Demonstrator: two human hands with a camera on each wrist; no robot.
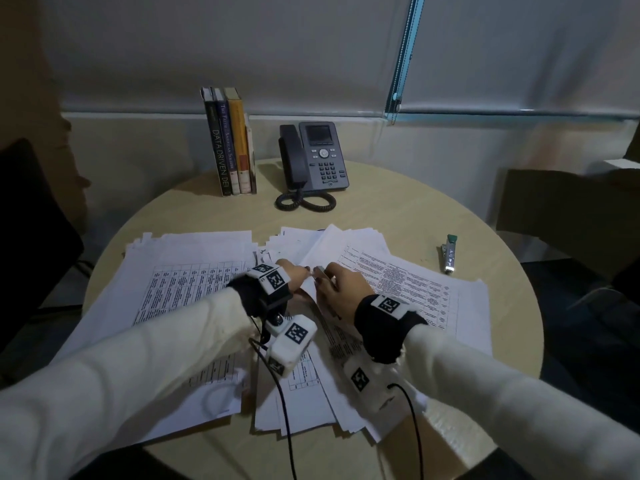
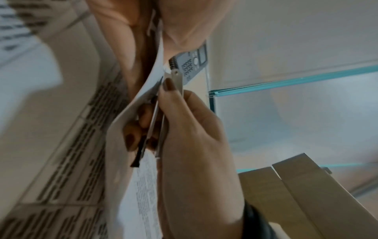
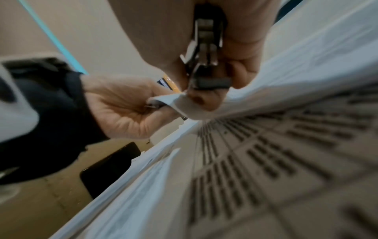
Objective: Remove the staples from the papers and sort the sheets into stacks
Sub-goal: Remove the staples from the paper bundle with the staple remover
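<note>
Head view: two big spreads of printed papers (image 1: 194,271) cover the round table (image 1: 398,216), plus three or four upright books (image 1: 230,140), one desk phone (image 1: 313,157) and one stapler (image 1: 449,253), with both hands meeting mid-table. Left wrist view: right hand (image 2: 190,129) grips a metal staple remover (image 2: 178,80) at a lifted sheet's corner, staple hidden, text blurred. Right wrist view: left hand (image 3: 124,106) pinches that corner (image 3: 174,101)

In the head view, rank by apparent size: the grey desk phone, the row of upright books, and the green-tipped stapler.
1. Row of upright books and grey desk phone: look about alike, so not ranked.
2. Green-tipped stapler, clearly smallest, though nearer the camera.
</note>
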